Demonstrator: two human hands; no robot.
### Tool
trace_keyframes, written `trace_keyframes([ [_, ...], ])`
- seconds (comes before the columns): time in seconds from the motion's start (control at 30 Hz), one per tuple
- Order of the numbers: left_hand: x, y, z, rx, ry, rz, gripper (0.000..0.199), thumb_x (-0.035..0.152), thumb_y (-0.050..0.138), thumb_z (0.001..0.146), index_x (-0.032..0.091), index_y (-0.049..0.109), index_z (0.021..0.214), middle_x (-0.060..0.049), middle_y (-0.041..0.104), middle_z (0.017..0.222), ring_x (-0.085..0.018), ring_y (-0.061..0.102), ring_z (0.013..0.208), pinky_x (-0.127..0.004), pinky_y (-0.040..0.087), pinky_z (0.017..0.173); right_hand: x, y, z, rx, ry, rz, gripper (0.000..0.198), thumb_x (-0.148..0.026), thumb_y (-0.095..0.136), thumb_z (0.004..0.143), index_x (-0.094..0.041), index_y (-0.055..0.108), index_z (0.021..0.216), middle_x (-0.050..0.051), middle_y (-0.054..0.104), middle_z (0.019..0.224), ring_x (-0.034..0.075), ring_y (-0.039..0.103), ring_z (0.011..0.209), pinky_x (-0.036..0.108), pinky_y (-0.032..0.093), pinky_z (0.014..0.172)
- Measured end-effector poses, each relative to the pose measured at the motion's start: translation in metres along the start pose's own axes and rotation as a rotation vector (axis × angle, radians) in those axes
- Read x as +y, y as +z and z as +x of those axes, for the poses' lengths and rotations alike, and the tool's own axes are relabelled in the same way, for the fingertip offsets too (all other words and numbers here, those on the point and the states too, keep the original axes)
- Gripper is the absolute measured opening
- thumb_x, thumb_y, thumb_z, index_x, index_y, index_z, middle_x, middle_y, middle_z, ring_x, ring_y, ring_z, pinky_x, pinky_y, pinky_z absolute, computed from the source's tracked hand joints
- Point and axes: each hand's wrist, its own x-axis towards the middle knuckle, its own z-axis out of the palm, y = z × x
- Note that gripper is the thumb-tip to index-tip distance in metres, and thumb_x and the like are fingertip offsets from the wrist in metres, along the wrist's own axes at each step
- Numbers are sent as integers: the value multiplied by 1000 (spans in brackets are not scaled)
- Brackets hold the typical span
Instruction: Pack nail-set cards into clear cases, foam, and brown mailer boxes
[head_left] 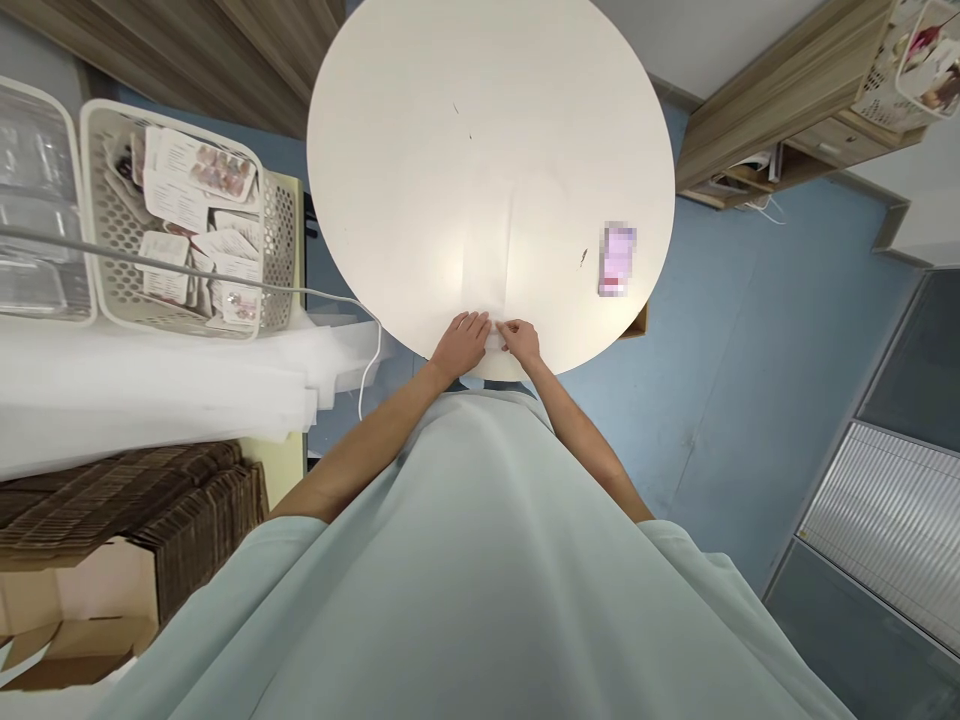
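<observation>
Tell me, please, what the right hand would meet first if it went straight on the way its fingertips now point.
The right hand would likely meet the left hand first, just across the thin, translucent white sheet, though exact height is unclear.

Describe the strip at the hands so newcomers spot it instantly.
Find the round white table. At its near edge, a pale translucent strip runs from the left hand and right hand toward the middle. Unlike the pixelated pink item rightward, it is nearly colourless.

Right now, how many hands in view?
2: the left hand on the pale sheet by the round table's near edge; the right hand just to its right, fingers curled.
</observation>
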Motion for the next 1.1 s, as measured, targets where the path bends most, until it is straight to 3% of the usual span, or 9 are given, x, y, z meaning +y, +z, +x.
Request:
trace_keyframes([
  [0.07, 0, -5, 2, -9, -3, -30, 75, 15, 54, 90, 4, 57, 164, -26, 53, 171, -42, 49, 161, -66, 32, 137, 1, -5, -7, 51, -140, -193, 28, -27, 50, 114, -20, 74, 126, 13, 80, 135, 26, 82, 103, 39, 65, 96],
  [0.13, -2, -12, 5, -12, -5, -60, 74, 17, 57, 89, 7, 60, 162, -25, 57, 169, -43, 52, 157, -65, 32, 136, 2, -9, -13, 69, -306, -382, 45, -13, 43, 109, -22, 67, 146, 15, 67, 160, 30, 78, 118, 45, 65, 101],
  [0.2, -4, -18, 8, -15, -10, -95, 71, 20, 60, 89, 11, 64, 159, -23, 61, 164, -43, 55, 154, -64, 33, 136, 3, -13, -17, 18, -432, -498, 61, -7, 42, 102, -24, 57, 159, 13, 49, 178, 31, 77, 121, 49, 66, 100],
  [0.27, -6, -23, 11, -21, -19, -132, 67, 23, 63, 89, 15, 67, 155, -21, 66, 158, -42, 57, 151, -65, 33, 136, 4, -16, -18, -55, -487, -540, 67, -7, 45, 98, -25, 53, 162, 11, 41, 183, 32, 76, 120, 50, 68, 97],
  [0.4, -9, -28, 13, -20, -62, -184, 56, 30, 65, 92, 19, 72, 147, -18, 71, 151, -40, 62, 145, -62, 37, 133, 5, -22, -13, -112, -503, -497, 58, -12, 50, 98, -24, 57, 155, 9, 53, 175, 31, 75, 119, 48, 68, 95],
  [0.57, -8, -27, 10, 43, -199, -312, 49, 36, 67, 95, 20, 73, 141, -16, 72, 149, -37, 68, 138, -55, 51, 123, 5, -29, -7, -118, -470, -344, 48, -20, 57, 101, -26, 63, 149, 6, 66, 161, 27, 76, 104, 46, 64, 101],
  [0.77, -9, -24, 4, 132, -456, -477, 62, 49, 75, 95, 19, 66, 149, -16, 70, 153, -35, 68, 138, -50, 55, 120, -4, -32, 3, -99, -413, -211, 37, -28, 57, 108, -25, 68, 143, 7, 74, 149, 23, 73, 94, 43, 61, 103],
  [0.9, -12, -19, 5, 187, -578, -596, 70, 41, 82, 87, 22, 61, 151, -14, 68, 157, -34, 69, 138, -51, 56, 119, -12, -33, 13, -95, -387, -193, 33, -36, 58, 110, -25, 70, 139, 7, 77, 142, 21, 72, 91, 38, 60, 98],
  [1.1, -21, -16, 20, 301, -766, -754, 43, 28, 72, 93, 20, 67, 135, -12, 78, 141, -28, 77, 124, -46, 61, 112, -17, -28, 34, -68, -339, -199, 32, -42, 56, 113, -25, 71, 135, 7, 79, 124, 23, 73, 94, 37, 60, 94],
])
